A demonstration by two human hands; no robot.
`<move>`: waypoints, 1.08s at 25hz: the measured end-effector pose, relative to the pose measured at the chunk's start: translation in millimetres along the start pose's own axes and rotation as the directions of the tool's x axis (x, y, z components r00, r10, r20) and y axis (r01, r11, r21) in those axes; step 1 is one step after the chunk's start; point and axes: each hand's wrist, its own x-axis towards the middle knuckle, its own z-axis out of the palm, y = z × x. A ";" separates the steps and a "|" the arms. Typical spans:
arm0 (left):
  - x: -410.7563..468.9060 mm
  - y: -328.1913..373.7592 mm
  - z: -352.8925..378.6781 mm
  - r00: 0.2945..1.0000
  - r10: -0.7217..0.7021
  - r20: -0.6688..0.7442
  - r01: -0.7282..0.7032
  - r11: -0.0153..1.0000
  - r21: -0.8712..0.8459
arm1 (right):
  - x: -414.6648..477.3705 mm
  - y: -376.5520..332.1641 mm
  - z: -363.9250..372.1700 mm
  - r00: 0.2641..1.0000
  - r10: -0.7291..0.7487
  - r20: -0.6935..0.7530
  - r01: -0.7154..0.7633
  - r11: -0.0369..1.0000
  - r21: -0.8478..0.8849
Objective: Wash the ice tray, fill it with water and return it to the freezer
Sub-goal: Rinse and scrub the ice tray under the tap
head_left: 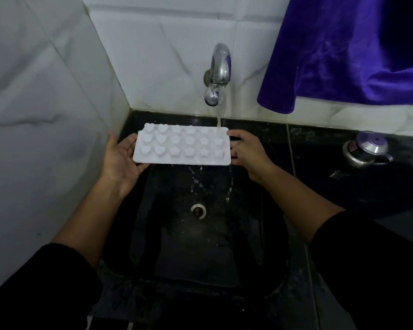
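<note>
Where the tap's stream lands: on the far right corner of the ice tray (181,146), which is held level directly below the tap (218,67) and above the sink (167,246).
Writing: a small red mark on the steel pot (364,148) to the right of the tap, too small to read.
Surface: a glossy black counter (320,167) runs below the tap and out to its right, with the dark sink sunk into it.
Room: white marble-veined tiles (45,103) cover the wall behind the tap and the side wall to its left; a purple cloth (348,51) hangs to the right of the tap.
Ice tray: white, three rows of six moulds, with hearts furthest left of the tap, rounded flowers in the middle and stars under the stream; how much water each holds cannot be told.
Sink: water falls in beads from the tray's near edge towards the pale drain ring (198,211), below the tap.
Steel pot: lidded, with a handle; its contents are hidden.
Left hand (122,158): palm up, fingers straight beneath the tray's left end, thumb spread apart.
Right hand (246,151): clamped on the tray's right edge, thumb on top, fingers curled round it.
Sleeves: black, on both forearms.
</note>
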 end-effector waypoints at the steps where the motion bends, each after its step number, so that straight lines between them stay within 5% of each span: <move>1: 0.8 -4.2 -1.5 1.000 -0.025 -0.018 0.025 1.000 -0.012 | -0.6 -3.3 -6.6 0.996 -0.071 0.045 0.074 0.995 -0.063; 5: 5.1 -26.8 4.4 0.965 -0.263 -0.021 0.263 0.965 0.016 | -4.5 -12.9 -47.2 0.897 -0.390 0.209 0.441 0.753 -0.488; 8: -0.1 -46.4 15.7 0.921 -0.391 0.011 0.381 0.904 0.193 | -4.8 -17.4 -71.9 0.831 -0.523 0.188 0.509 0.581 -0.635; 15: -22.5 -62.5 10.4 0.967 -0.253 -0.036 0.250 0.910 0.331 | 3.5 15.5 -62.4 0.979 -0.203 -0.019 0.170 0.863 -0.475; 22: -30.0 -20.7 -22.7 0.995 -0.031 -0.099 0.047 0.986 0.162 | 4.5 24.9 0.3 0.993 0.029 0.112 -0.001 0.970 -0.243; 27: -16.9 -16.6 -20.4 0.993 -0.013 -0.118 0.023 0.996 0.088 | -3.7 -8.8 -3.4 0.990 -0.016 0.142 0.039 0.986 -0.161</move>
